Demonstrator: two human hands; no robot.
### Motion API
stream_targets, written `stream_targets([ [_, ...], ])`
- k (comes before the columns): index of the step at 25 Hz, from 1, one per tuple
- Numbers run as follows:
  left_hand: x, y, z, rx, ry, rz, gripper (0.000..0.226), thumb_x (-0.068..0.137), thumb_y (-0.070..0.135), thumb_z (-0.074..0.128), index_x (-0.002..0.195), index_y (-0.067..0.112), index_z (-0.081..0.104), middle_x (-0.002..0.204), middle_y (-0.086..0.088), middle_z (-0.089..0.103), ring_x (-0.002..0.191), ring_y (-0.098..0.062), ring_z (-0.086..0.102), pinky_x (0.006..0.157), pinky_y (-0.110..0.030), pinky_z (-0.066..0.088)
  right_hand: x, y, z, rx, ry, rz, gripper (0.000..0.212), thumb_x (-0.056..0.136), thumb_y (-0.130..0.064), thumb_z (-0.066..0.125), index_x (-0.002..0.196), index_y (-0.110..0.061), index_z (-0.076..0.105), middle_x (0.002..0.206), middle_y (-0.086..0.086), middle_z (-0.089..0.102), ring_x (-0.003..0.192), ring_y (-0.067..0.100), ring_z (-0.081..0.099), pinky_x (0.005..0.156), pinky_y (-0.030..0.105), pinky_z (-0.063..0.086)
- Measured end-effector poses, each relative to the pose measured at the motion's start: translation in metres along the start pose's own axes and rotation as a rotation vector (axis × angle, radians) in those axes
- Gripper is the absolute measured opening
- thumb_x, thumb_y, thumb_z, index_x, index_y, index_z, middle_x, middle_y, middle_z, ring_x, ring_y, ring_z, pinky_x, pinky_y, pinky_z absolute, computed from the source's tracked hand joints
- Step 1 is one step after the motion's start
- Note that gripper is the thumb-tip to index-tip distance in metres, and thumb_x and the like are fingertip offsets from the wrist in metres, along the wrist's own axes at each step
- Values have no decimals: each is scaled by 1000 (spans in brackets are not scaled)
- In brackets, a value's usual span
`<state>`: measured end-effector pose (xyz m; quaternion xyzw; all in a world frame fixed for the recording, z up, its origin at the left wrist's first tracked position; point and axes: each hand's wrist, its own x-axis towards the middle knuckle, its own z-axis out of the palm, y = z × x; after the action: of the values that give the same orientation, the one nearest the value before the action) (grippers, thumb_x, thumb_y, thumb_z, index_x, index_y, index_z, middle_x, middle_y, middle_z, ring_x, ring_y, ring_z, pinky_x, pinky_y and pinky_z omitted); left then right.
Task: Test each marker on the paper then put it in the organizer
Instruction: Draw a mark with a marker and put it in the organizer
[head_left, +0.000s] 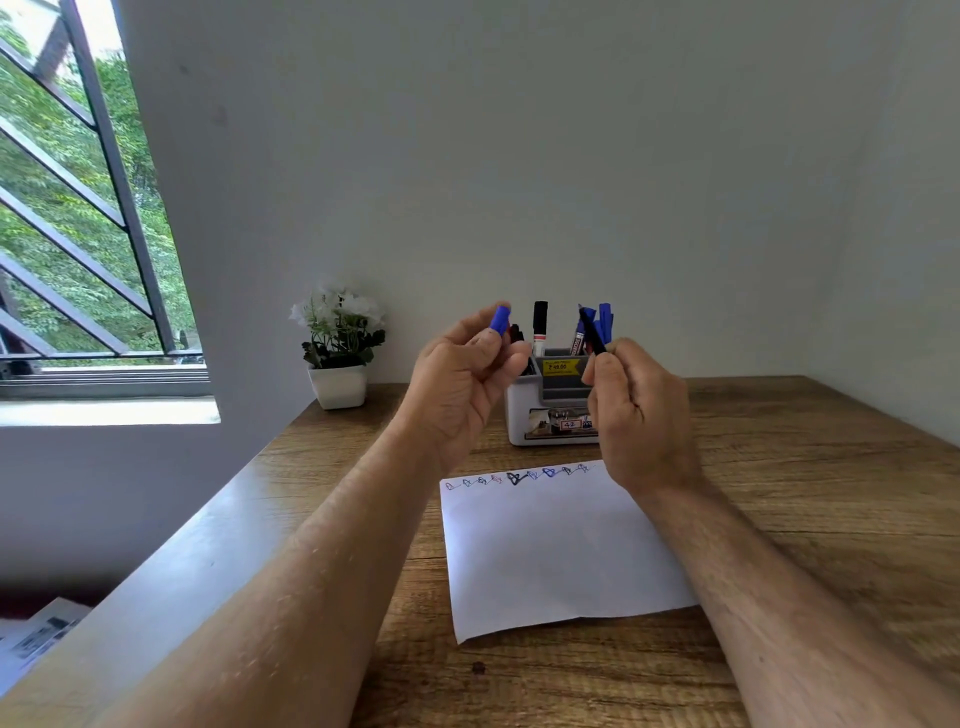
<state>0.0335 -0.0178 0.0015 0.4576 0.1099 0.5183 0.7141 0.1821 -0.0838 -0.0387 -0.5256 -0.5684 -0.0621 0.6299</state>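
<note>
Blue plastic shows first on the left: a marker cap (501, 320) pinched between the thumb and fingertips of the left hand (462, 384), which is raised above the wooden desk (810, 467) with the palm turned inward and the forearm stretched forward. To its right, the right hand (636, 410) is lifted to about the same height, fingers curled round a dark, slim marker (592, 332) whose tip end angles up and to the left, toward the cap but apart from it. Both hands hover in front of the white and grey organizer (519, 415), which stands near the wall and already holds several markers upright. Below the hands lies the sheet of paper (556, 551), flat on the desk, with a row of small scribbles in red, black and blue along its far edge. A potted plant (340, 353) sits far left by the window.
</note>
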Motion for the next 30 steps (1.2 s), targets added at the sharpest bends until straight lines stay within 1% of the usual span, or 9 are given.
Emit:
stream_targets([
  [3, -1, -2, 1, 64, -92, 5, 36, 104, 0, 33, 121, 7, 63, 73, -1, 57, 66, -11, 59, 65, -24, 57, 0, 1, 0, 48, 13, -18, 35, 96, -37, 33, 81, -11, 52, 56, -3, 47, 46, 11, 43, 44, 25, 34],
  [8, -1, -8, 6, 159, -79, -41, 29, 103, 0, 31, 96, 13, 56, 73, -3, 53, 63, -16, 55, 62, -29, 53, 0, -3, -3, -11, 85, 10, 20, 99, -27, 43, 107, -16, 58, 62, -6, 60, 49, 9, 57, 46, 23, 43],
  [9, -2, -10, 4, 336, -85, -16, 28, 101, -2, 32, 93, 13, 54, 72, -3, 50, 60, -15, 51, 59, -28, 50, 0, -3, -4, -14, 95, 42, 18, 99, -23, 48, 116, -21, 55, 67, -6, 65, 48, 8, 60, 45, 21, 46],
  [12, -7, -22, -2, 1367, -243, 158, 13, 99, 12, 42, 96, 20, 52, 78, 3, 56, 68, -17, 55, 60, -28, 42, 0, -2, -10, 35, 132, 137, 19, 98, -13, 51, 109, -26, 60, 87, -1, 71, 42, 11, 62, 38, 21, 46],
  [14, -11, -29, -3, 1617, -329, 154, 5, 95, 28, 56, 98, 27, 52, 86, 6, 61, 77, -16, 61, 67, -29, 48, 1, 0, -13, 143, 160, 242, 25, 98, -12, 45, 100, -24, 67, 96, 3, 73, 48, 20, 65, 38, 19, 43],
  [18, -8, -29, -8, 1619, -277, 123, 18, 86, 42, 70, 87, 30, 58, 84, 10, 65, 73, -8, 61, 69, -28, 52, 1, 2, -16, 58, 125, 460, 14, 94, -20, 60, 105, -15, 65, 84, 0, 73, 44, 9, 64, 33, 15, 37],
  [22, -7, -34, -8, 1642, -325, 68, 22, 80, 50, 74, 87, 32, 63, 84, 10, 65, 78, -8, 62, 72, -30, 54, -2, 3, -15, -25, 69, 590, 45, 98, -44, 51, 73, -12, 71, 49, 4, 59, 33, 7, 48, 38, 20, 37],
  [25, -7, -40, -6, 1632, -359, -2, 22, 79, 49, 76, 91, 34, 67, 88, 12, 65, 83, -6, 61, 79, -30, 54, -6, 10, -16, 29, -14, 716, 42, 97, -41, 49, 81, -12, 75, 59, 9, 67, 40, 14, 54, 39, 20, 38],
  [30, -6, -45, -7, 1632, -392, -120, 25, 83, 38, 76, 106, 30, 70, 100, 7, 63, 95, -13, 59, 84, -28, 47, -8, 18, -18, -18, -151, 820, 9, 90, -19, 62, 87, -13, 69, 66, 11, 67, 42, 14, 52, 35, 19, 37],
])
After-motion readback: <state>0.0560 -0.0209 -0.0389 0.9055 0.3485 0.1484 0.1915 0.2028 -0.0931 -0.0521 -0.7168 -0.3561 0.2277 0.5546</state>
